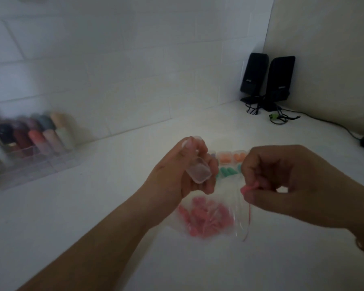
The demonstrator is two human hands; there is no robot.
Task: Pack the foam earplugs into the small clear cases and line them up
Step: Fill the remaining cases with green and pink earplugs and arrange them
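Left hand (189, 164) grips open clear case (198, 172), mouth tilted twd right hand for loading. Filled cases (231, 158) lined up behind, w/ orange & green plugs. Right hand (286, 181) pinches pink earplug (250, 189) over bag (208, 219), prob. next in.

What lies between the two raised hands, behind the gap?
In the head view, between the left hand and right hand show filled clear cases on the table: orange earplugs farther, green earplugs nearer.
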